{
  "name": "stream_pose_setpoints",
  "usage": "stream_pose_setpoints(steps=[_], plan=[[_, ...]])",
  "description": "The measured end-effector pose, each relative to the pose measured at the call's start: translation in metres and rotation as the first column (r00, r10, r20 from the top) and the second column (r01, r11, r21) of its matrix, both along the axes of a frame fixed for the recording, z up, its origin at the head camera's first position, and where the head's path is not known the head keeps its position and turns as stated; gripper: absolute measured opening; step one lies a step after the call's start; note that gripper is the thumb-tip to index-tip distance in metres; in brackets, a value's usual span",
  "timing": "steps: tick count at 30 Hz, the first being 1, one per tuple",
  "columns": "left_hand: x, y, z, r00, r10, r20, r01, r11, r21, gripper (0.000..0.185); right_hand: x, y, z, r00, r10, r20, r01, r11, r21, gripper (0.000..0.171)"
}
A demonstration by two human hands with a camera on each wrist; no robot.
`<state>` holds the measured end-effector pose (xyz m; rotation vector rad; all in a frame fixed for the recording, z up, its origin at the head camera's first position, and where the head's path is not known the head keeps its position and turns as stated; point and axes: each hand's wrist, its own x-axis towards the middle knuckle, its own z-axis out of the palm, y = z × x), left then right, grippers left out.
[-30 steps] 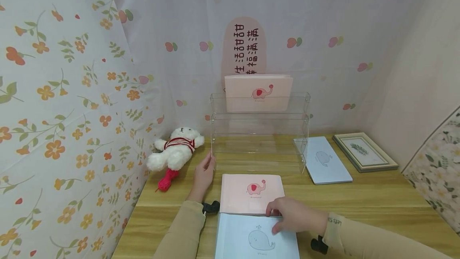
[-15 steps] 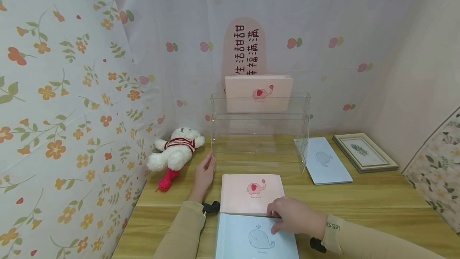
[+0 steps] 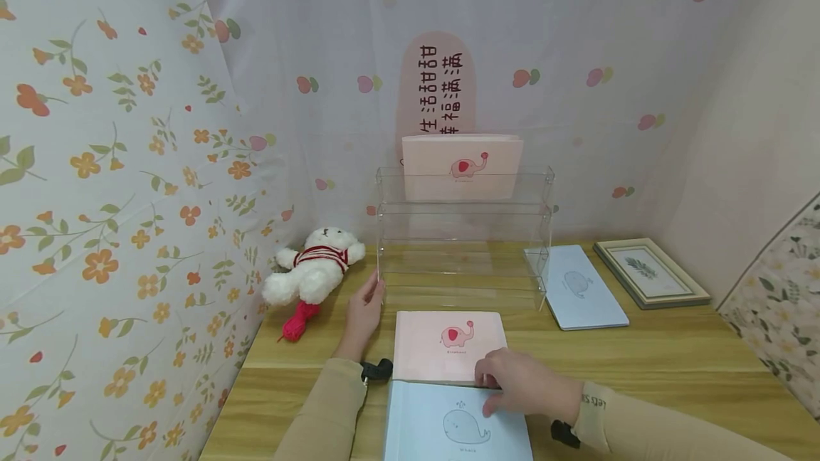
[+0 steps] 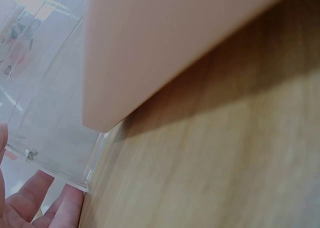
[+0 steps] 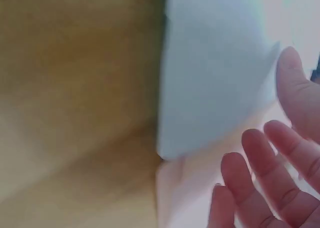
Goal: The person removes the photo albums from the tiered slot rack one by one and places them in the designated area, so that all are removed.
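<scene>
A pink booklet (image 3: 448,343) with an elephant lies flat at lower centre of the frame, a blue whale booklet (image 3: 458,422) just below it. Behind, a clear stepped rack (image 3: 463,233) holds another pink booklet (image 3: 461,166) upright on its top tier. The wooden worktop (image 3: 673,361) sits in a corner of flowered curtains, with a plush bear (image 3: 314,269) at left and a third blue booklet (image 3: 579,283) and picture frame (image 3: 650,269) at right. The left hand (image 3: 363,311) touches the rack's front left corner, fingers straight. The right hand (image 3: 525,383) rests relaxed fingers (image 5: 260,173) where the two booklets meet.

elephant book (image 3: 448,344) before acrylic rack (image 3: 463,233), whale book (image 3: 458,424) nearest, teddy (image 3: 312,273) left
</scene>
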<state>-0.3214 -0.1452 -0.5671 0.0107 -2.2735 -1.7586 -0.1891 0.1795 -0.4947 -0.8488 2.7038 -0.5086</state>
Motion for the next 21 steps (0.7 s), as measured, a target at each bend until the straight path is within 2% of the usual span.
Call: stream_pose_setpoints(steps=[3, 6, 10, 13, 15, 19, 21], plan=[[0.001, 0.0, 0.001, 1.0, 0.0, 0.005, 0.0, 1.0, 0.006, 0.047, -0.007, -0.003, 0.009, 0.999, -0.005, -0.031, 0.003, 0.999, -0.049, 0.029], [0.001, 0.0, 0.001, 1.0, 0.006, 0.001, -0.006, 1.0, 0.001, 0.046, -0.021, -0.006, 0.027, 0.994, -0.021, -0.109, 0.011, 0.996, -0.089, 0.027], [0.0, 0.0, 0.0, 1.0, 0.018, -0.001, -0.018, 1.0, -0.01, 0.045, -0.046, -0.005, 0.06, 0.966, -0.069, -0.248, 0.045, 0.994, -0.101, 0.026], [0.0, 0.001, 0.0, 1.0, 0.021, 0.011, -0.021, 1.0, -0.013, 0.045, -0.066, 0.0, 0.088, 0.929, -0.112, -0.352, 0.059, 0.986, -0.157, 0.026], [0.0, 0.001, -0.001, 1.0, 0.019, 0.019, -0.019, 1.0, -0.01, 0.046, -0.083, 0.006, 0.107, 0.895, -0.156, -0.419, 0.066, 0.973, -0.22, 0.028], [-0.001, 0.0, -0.001, 1.0, 0.02, 0.005, -0.02, 1.0, -0.018, 0.046, -0.115, 0.016, 0.141, 0.824, -0.299, -0.482, 0.125, 0.924, -0.36, 0.035], [-0.006, -0.004, -0.009, 0.999, 0.01, -0.039, -0.011, 1.0, -0.025, 0.047, -0.129, 0.019, 0.156, 0.784, -0.376, -0.494, 0.158, 0.891, -0.426, 0.041]])
